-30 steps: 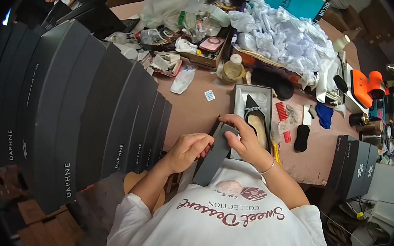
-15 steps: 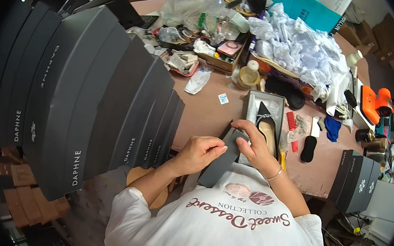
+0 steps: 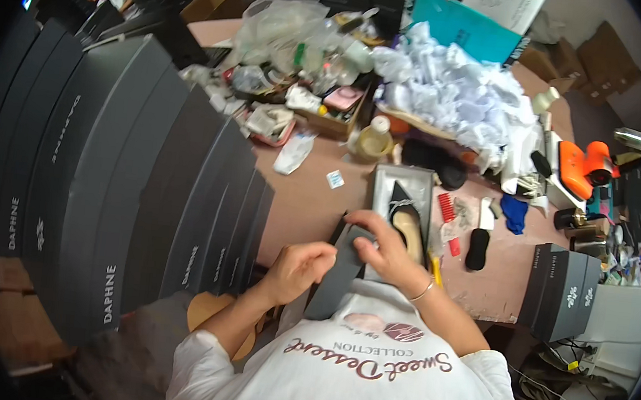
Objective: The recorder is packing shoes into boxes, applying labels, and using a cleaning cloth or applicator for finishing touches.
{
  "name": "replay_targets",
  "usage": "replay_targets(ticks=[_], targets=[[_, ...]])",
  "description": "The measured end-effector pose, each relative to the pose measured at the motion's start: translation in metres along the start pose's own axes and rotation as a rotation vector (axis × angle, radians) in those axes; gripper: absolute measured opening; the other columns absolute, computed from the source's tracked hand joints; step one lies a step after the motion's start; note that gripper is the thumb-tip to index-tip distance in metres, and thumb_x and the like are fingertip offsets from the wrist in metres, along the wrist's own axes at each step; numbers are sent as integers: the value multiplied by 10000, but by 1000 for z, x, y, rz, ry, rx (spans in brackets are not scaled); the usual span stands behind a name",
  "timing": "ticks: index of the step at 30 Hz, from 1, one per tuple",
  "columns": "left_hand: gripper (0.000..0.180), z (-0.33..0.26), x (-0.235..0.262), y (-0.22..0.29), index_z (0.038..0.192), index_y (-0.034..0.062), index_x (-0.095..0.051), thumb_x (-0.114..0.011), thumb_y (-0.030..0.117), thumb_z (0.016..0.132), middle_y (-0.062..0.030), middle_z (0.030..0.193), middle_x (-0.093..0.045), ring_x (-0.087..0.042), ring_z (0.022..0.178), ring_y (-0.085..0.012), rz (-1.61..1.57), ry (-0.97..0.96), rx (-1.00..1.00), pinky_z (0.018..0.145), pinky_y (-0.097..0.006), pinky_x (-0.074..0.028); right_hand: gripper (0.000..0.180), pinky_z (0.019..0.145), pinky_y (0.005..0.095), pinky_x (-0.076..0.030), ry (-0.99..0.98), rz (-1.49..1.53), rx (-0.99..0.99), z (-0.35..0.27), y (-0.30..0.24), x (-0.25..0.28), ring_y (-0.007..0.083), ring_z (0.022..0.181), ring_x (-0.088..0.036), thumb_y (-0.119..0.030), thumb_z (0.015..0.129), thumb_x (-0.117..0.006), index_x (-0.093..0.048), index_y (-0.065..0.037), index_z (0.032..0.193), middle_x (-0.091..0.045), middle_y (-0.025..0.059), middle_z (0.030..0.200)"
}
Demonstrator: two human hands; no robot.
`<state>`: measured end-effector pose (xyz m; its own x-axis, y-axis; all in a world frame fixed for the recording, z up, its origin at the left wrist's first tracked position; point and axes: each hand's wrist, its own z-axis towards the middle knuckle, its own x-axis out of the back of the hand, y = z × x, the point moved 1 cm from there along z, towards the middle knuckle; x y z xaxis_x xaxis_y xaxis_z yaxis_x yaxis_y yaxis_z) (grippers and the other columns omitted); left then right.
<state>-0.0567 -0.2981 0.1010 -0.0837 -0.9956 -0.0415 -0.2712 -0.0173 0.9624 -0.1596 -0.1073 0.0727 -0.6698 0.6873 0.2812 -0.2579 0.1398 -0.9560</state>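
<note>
My right hand [image 3: 391, 255] grips a dark grey box lid [image 3: 338, 271] by its far end, thumb on top and fingers over the edge. The lid slants down toward my white shirt. Just left of it, my left hand [image 3: 296, 272] is closed with its fingers curled; whether something small is pinched there is hidden. Beyond my right hand stands an open grey shoebox [image 3: 381, 181] lined with pale paper. A black pointed shoe [image 3: 405, 217] with a beige insole and a sparkling strap lies in it, partly covered by my hand.
Tall stacks of dark shoeboxes [image 3: 114, 180] crowd the left side; a smaller stack [image 3: 559, 288] stands at right. Crumpled white paper [image 3: 454, 97] is heaped behind. A jar [image 3: 375, 140], red comb [image 3: 445, 207], black brush-like piece [image 3: 477, 249] and blue cloth [image 3: 514, 213] lie about the table.
The whole view has shifted, so the table sits further left. My left hand has drawn a little away from the lid, its fingers more curled. The right hand keeps its hold on the lid.
</note>
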Motion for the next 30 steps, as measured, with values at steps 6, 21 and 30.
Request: replay_targets(ticks=[6,21,30], targets=[[122,10,-10,-2,889,-29,-615,-653,85,868,-112,738,-613,-563,633,-157,382,191,-245,579,-305,-455,398,961,364,-417,-11,-84,74,7,7,1,302,1101,-525,-231,903,-555,-498,-11,1230,-532,171,1154],[151,28,-46,-4,816,-28,-569,-553,79,922,-167,705,-560,-533,606,-316,562,280,-488,574,-388,-413,422,961,380,-402,63,15,44,-17,10,21,338,1102,-518,-293,956,-483,-476,15,1244,-524,208,1160],[226,41,-10,-15,855,34,-582,-508,199,990,15,722,-536,-491,642,-43,28,225,-169,555,-197,-397,414,1010,338,-383,54,47,27,-20,11,-4,271,1163,-515,-256,917,-542,-511,-17,1253,-532,151,1232]])
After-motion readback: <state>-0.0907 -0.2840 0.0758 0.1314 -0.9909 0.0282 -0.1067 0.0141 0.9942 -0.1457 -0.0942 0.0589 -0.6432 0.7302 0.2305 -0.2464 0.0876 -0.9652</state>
